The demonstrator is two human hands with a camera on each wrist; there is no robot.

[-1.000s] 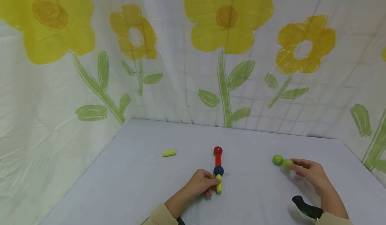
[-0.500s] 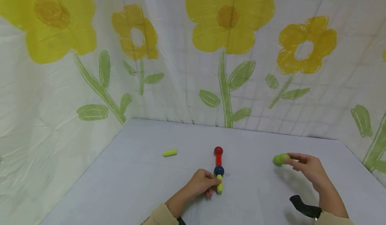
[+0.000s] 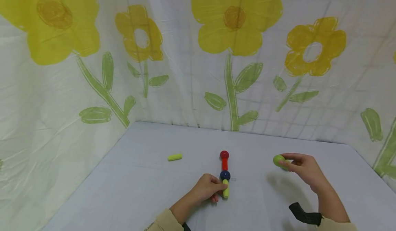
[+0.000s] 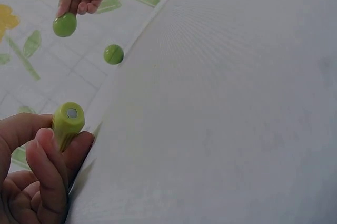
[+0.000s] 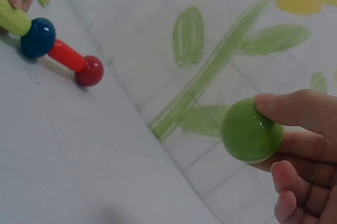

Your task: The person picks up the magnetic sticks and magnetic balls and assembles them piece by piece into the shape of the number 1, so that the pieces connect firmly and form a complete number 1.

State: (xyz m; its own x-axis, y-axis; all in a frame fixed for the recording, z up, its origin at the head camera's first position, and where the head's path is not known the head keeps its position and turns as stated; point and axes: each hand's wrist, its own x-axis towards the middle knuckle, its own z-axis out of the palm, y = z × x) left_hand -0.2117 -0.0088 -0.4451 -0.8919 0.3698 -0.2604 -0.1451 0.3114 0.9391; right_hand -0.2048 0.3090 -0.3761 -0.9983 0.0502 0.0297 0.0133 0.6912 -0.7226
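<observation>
My left hand (image 3: 205,188) and right hand (image 3: 306,171) are well apart. The left pinches the yellow-green rod (image 3: 226,193), its long axis running away from me, far end touching the blue ball (image 3: 225,175) just beyond my fingertips. The right pinches a green ball (image 3: 278,160), raised, well rightward of my left grip.

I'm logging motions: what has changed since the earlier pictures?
The right hand, already gripping a green ball, has lifted it and carried it leftward past the second green ball. Neither hand let go. The left hand still holds its yellow-green stick; the red ball, red stick, blue ball and loose stick stayed put.
</observation>
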